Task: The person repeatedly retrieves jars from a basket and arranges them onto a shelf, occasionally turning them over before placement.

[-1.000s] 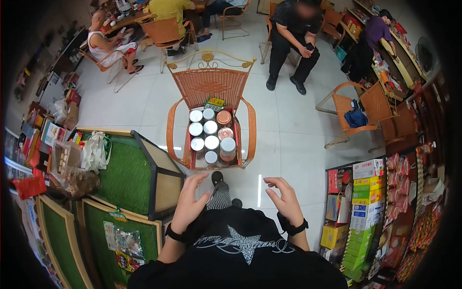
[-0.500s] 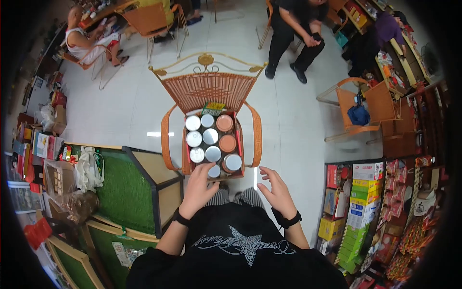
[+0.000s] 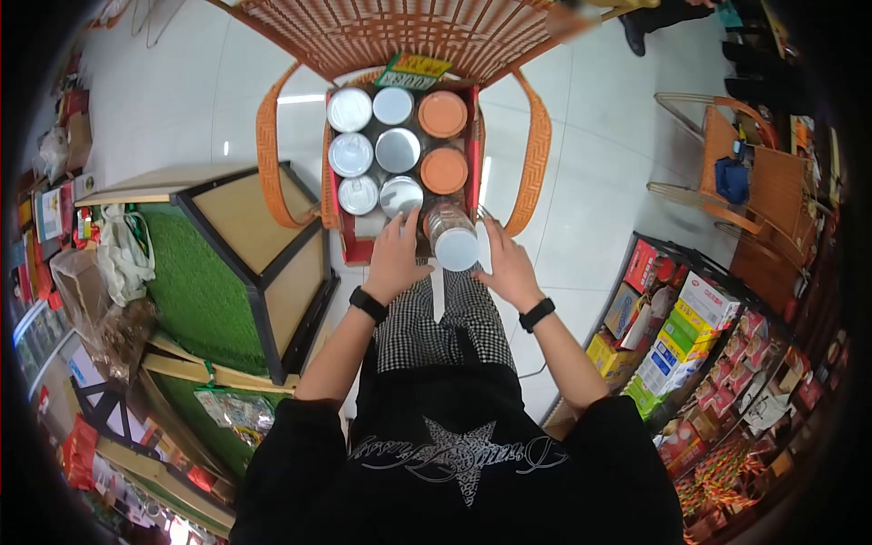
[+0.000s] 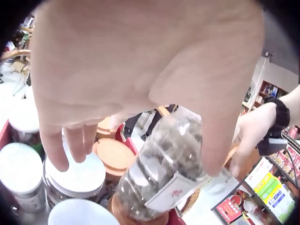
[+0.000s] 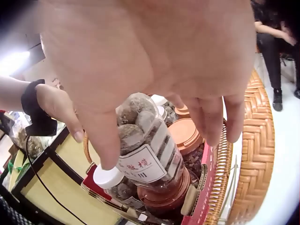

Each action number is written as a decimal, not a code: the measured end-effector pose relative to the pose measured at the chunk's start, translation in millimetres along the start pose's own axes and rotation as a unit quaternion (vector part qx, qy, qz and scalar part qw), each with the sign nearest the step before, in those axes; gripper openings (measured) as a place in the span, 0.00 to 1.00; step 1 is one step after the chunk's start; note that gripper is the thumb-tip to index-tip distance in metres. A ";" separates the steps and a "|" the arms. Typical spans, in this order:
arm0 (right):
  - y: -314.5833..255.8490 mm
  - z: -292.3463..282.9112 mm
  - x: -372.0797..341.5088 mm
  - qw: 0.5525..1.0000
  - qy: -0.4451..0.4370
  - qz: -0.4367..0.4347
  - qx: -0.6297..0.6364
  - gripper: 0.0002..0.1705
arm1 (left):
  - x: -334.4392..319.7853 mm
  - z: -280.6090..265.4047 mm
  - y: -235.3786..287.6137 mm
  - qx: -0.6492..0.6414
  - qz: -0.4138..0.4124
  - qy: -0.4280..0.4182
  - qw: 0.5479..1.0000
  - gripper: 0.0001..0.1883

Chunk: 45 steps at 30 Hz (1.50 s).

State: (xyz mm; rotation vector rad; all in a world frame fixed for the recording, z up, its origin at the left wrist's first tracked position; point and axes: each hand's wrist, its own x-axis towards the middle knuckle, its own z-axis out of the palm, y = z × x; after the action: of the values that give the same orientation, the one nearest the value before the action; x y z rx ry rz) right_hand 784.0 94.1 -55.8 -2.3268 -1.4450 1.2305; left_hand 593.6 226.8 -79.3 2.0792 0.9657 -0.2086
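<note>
Several lidded jars fill a red cardboard box (image 3: 473,145) on a wicker chair's seat. At its near right corner, a clear plastic jar (image 3: 451,221) with a white lid and dark round contents stands stacked on an orange-lidded jar (image 5: 164,194). My left hand (image 3: 397,259) is on the left of the stacked jar, fingertips over white lids (image 4: 77,173) and thumb overlapping the jar in the left wrist view. On the other side, my right hand (image 3: 510,268) has its fingers extended, thumb beside the labelled jar. Neither hand's fingers curl round it.
The wicker chair's armrests (image 3: 533,150) flank the box, and a yellow-green sign (image 3: 413,70) stands behind the jars. Left is a green-turf display stand (image 3: 209,263); right, a shelf of packaged goods (image 3: 677,327). Another wicker chair (image 3: 772,173) holds a blue bag.
The chair and jars now appear larger and closer. Both hands have moved forward to either side of the stacked jar, and the view has tilted down, leaving most seated people out of sight.
</note>
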 end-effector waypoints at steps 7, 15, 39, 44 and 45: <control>19.5 14.3 36.9 0.990 0.000 -0.140 -0.021 0.59 | 13.2 44.5 -6.7 -0.055 0.054 0.031 0.997 0.54; 10.2 -15.7 30.3 0.984 -0.011 -0.170 0.054 0.51 | 2.5 19.2 19.2 -0.088 0.038 0.048 0.994 0.48; -179.7 -146.1 -116.0 0.739 -0.254 -0.623 0.029 0.66 | -287.1 -41.5 209.7 -0.225 -0.098 0.514 0.822 0.43; -197.8 -100.5 -156.1 0.708 -0.310 -0.635 -0.002 0.61 | -350.1 9.8 221.5 -0.212 -0.136 0.626 0.738 0.39; -200.6 -91.4 -166.7 0.693 -0.324 -0.644 -0.007 0.61 | -361.1 21.3 225.6 -0.207 -0.154 0.642 0.722 0.39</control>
State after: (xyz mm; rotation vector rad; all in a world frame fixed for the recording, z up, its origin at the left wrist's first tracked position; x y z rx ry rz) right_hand 676.2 93.2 198.7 -0.2707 -2.4583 1.3952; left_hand 505.0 -77.1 206.2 1.4058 1.9019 1.3549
